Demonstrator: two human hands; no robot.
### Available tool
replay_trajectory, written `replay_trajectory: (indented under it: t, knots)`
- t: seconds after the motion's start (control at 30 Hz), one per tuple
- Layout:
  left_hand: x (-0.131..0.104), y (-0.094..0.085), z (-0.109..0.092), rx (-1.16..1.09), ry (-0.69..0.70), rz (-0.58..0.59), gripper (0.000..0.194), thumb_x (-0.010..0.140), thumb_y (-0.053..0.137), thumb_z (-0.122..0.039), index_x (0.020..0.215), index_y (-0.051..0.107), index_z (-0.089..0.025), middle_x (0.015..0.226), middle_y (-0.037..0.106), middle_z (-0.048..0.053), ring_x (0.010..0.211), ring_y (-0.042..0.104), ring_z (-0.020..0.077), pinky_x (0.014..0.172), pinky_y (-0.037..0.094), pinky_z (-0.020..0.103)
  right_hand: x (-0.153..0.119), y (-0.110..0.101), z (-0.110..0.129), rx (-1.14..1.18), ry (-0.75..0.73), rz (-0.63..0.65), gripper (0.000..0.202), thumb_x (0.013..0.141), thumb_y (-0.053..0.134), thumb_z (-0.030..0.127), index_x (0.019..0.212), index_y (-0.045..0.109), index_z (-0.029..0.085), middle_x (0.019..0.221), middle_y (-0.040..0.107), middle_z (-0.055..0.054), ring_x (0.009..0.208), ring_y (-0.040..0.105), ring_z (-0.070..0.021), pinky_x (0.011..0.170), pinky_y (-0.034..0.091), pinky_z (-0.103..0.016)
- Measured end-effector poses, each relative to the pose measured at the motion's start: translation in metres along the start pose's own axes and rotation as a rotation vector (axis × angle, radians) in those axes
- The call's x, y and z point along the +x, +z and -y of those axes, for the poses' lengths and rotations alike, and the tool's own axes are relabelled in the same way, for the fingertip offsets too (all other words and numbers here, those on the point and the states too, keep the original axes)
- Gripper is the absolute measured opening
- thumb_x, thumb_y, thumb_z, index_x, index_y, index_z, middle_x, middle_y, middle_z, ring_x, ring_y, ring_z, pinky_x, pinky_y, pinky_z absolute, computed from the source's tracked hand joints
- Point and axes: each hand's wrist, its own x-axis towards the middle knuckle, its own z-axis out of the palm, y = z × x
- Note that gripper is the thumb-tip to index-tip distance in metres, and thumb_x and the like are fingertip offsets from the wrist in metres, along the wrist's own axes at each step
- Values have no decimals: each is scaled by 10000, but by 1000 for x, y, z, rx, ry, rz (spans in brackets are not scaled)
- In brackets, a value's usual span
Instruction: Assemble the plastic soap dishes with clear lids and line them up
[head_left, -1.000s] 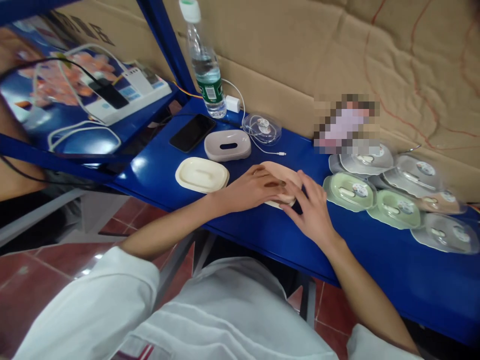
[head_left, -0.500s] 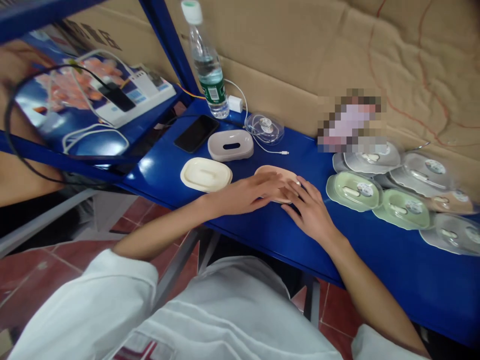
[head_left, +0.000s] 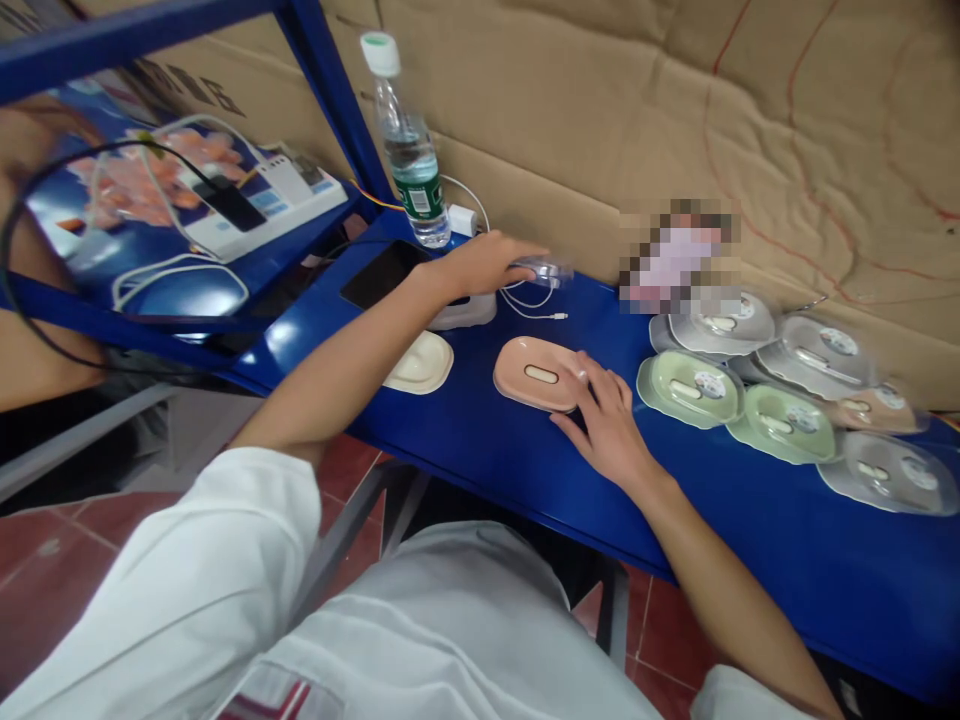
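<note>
My left hand [head_left: 495, 262] is closed on the edge of a clear plastic cover [head_left: 551, 272], which it holds tilted above the back of the table; the cover is slightly blurred. Under my right hand [head_left: 611, 420], a peach oval soap box [head_left: 529, 360] lies flat, a cream oblong piece set in its top. The fingers of that hand are spread and rest on the box's right end. Behind my left forearm, a cream oval dish [head_left: 426, 365] and a pale grey oval part [head_left: 469, 313] are partly hidden.
Several grey, green and peach soap boxes under clear covers, such as a green one [head_left: 690, 388], stand at the right. A water bottle [head_left: 416, 190], a dark phone [head_left: 382, 272] and a white cable [head_left: 536, 310] are at the back. A blue frame post [head_left: 337, 90] rises at left.
My left hand has left the peach soap box, moved back and left, and lifted the clear cover off the table. My right hand still touches the box's right end.
</note>
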Motion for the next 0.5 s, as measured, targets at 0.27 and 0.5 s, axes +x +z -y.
replay_trajectory:
  t: [0.27,0.5]
  knots:
    - [-29,11,-55,41,23,106,411,1060,586,-368,1436,655,-218,1594,576,163,1465,560,354,1185,456,531,0,8,-3,77,66,26,829,1099,535,439,1747,32,324,1788,233,-192,1649,287,-361,1289,304,-661]
    - [-18,30,-41,-92,49,89,498,1077,581,-406,1551,544,-260,1683,489,138,1552,478,307,1244,415,485,0,6,-6,78,80,78,710,1096,523,504,1721,225,346,1797,220,-164,1636,316,-368,1271,327,-651]
